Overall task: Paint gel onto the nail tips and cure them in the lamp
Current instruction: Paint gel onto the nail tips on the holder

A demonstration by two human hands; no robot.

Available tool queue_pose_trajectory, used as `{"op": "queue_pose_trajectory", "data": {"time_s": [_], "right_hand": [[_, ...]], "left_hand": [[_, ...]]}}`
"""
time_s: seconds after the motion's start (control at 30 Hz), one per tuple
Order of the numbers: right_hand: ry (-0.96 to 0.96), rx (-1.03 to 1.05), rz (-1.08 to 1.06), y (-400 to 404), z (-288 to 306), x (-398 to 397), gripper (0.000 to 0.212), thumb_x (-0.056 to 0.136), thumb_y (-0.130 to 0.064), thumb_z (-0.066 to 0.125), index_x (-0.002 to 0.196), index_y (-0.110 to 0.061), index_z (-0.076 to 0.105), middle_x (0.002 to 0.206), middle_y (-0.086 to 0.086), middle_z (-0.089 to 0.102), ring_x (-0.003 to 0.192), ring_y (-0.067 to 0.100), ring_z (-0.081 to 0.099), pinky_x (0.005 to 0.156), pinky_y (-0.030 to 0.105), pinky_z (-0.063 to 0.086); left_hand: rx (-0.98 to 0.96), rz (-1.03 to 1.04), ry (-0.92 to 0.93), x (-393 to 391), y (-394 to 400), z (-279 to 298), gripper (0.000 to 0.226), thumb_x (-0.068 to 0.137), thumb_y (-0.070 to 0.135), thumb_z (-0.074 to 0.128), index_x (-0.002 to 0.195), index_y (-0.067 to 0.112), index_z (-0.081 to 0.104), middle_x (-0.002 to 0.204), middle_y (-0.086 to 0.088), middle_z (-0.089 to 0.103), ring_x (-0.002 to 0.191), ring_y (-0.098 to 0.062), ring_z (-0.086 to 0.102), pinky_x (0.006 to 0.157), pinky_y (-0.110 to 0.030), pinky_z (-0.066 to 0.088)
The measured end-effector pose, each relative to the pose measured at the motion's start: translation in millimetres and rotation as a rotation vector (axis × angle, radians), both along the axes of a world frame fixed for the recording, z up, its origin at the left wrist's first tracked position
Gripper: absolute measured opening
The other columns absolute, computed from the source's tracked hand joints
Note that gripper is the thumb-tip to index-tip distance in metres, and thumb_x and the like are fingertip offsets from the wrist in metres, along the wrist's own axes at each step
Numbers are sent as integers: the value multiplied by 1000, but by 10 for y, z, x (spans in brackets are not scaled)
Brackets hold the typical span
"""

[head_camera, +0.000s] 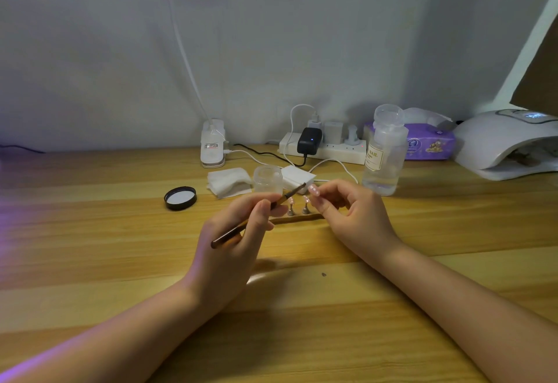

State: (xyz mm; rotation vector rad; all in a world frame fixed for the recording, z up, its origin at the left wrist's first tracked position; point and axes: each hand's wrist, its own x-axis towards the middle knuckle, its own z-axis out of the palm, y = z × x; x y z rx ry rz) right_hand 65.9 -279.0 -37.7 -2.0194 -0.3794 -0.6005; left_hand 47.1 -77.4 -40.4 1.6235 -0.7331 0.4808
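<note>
My left hand (238,231) grips a brown gel brush (290,195) like a pen, its bristles pointing up and right. My right hand (347,210) pinches a pink nail tip (314,190) right at the brush's end. Two more nail tips on small metal stands (299,206) sit on a wooden strip (299,218) just behind my hands. An open clear gel jar (267,178) stands behind them, and its black lid (180,198) lies to the left. The white curing lamp (510,144) is at the far right, its display lit.
White cotton pads (228,182) lie beside the jar. A clear pump bottle (383,153), purple tissue pack (428,144), power strip (326,148) with plugs and cables, and a white clip lamp base (213,147) line the back of the wooden desk (120,246).
</note>
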Motion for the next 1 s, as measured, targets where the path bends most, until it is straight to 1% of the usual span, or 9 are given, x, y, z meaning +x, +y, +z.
{"op": "queue_pose_trajectory", "data": {"time_s": [0.23,0.37,0.47,0.57,0.67,0.77,0.83,0.9,1.0], "right_hand": [[-2,17,-1,-6,-2,10,7,87,-15,68,90,-20,71,80,-3,70,73,11,62,67,31,52],[-11,30,-10,-6,6,5,16,86,-10,68,88,-26,70,77,-5,68,70,11,59,64,26,49],[-9,19,-19,-10,2,15,18,85,-5,68,89,-23,71,76,-4,68,69,12,58,63,24,47],[4,8,-23,-10,4,7,22,85,-2,67,92,-22,71,79,-2,69,72,9,59,64,19,48],[-12,-2,-17,-7,17,-4,18,85,-6,68,92,-23,71,79,-5,68,74,5,60,64,12,47],[-18,8,-25,-4,22,-5,11,86,-11,69,91,-20,72,78,-5,69,73,5,61,64,16,49],[-20,-4,-27,-1,24,-6,10,86,-11,69,92,-18,72,79,-4,70,74,6,61,66,19,51],[-26,-7,-25,0,29,-10,11,86,-10,69,92,-18,72,80,-5,69,75,5,61,67,17,51],[-28,-8,-32,-6,31,-9,11,86,-9,69,91,-18,72,80,-6,69,75,5,61,66,15,49]], "left_hand": [[22,-13,25,-31,-6,8,24,96,27,47,111,27,66,97,12,75,85,-10,70,76,-17,53],[29,-34,36,-54,-10,28,26,96,26,46,111,22,67,98,9,75,85,-9,70,75,-18,53],[34,-64,39,-71,-15,44,27,95,24,46,112,17,67,100,7,75,87,-6,69,75,-17,53],[48,-86,30,-91,-27,55,26,95,23,46,111,20,66,101,6,75,89,-4,69,76,-17,53],[32,-65,1,-94,-29,56,25,95,22,46,110,18,66,98,6,75,89,-10,70,77,-20,54],[10,-13,-17,-62,-12,46,26,95,23,46,111,15,65,97,6,73,87,-12,70,76,-20,54],[22,-17,12,-42,-7,35,30,95,25,47,116,12,64,103,4,73,92,-11,69,77,-22,54],[38,-41,57,-33,-8,21,32,94,28,49,119,12,64,106,4,73,97,-9,68,80,-21,53],[48,-44,74,-38,-4,9,30,94,29,50,117,18,66,103,6,74,92,-7,69,79,-18,52]]}}
